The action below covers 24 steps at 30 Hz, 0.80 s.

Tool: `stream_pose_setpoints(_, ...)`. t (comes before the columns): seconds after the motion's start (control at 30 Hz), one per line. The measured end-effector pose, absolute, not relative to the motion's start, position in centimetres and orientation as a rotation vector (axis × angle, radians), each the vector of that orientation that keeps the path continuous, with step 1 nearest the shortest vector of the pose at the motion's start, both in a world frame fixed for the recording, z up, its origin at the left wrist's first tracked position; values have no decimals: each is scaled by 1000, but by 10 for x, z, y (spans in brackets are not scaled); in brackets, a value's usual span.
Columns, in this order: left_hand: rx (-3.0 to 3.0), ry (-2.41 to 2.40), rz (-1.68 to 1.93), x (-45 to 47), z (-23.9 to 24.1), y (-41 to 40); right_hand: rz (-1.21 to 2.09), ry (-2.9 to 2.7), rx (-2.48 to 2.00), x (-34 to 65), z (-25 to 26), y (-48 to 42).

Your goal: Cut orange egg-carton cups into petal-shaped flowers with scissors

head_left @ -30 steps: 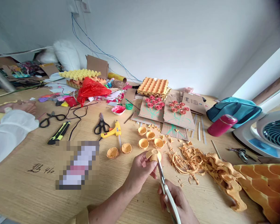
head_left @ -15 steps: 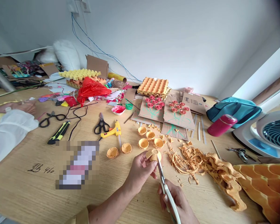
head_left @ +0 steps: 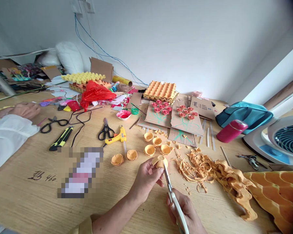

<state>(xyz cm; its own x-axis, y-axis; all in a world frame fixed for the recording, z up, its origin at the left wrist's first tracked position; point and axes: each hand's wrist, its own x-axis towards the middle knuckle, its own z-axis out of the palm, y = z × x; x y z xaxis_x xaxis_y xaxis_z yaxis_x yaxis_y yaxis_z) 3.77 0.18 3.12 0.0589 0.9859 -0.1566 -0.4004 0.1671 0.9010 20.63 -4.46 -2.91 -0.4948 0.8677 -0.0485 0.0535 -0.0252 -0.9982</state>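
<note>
Between the thumb and fingers of my left hand is an orange egg-carton cup, its base turned up and its edge cut into petals. My right hand grips white-handled scissors, whose blades point up at the cup's right side and touch it. Just beyond my hands stand several cut cups, among them one orange cup and another to the left. Curly orange carton scraps lie to the right of the scissors.
A yellow glue gun, black scissors and a utility knife lie left. Behind are cardboard sheets with red flowers and stacked egg trays. A pink bottle and a fan are right. Another person's hand rests far left.
My hands, the cup and the scissors hold almost the same place. At the far left, the other person's hand has moved and shows more clearly beyond the white sleeve.
</note>
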Motion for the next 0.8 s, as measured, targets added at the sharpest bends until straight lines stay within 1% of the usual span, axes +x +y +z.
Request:
stream_pose_setpoints(0.13,802,965,1238,38,32,2,1574,-1576,-1004,206,-31,-46)
stream_pose_setpoints(0.33,791,970,1218,38,32,3,1403,-1732,-1109,208,-26,-45)
stream_pose_setpoints(0.47,780,949,1220,35,33,4,1351,-1789,-1156,209,-24,-43)
stream_pose_setpoints(0.8,685,761,1347,20,35,9,1567,-1655,-1059,213,-18,-37)
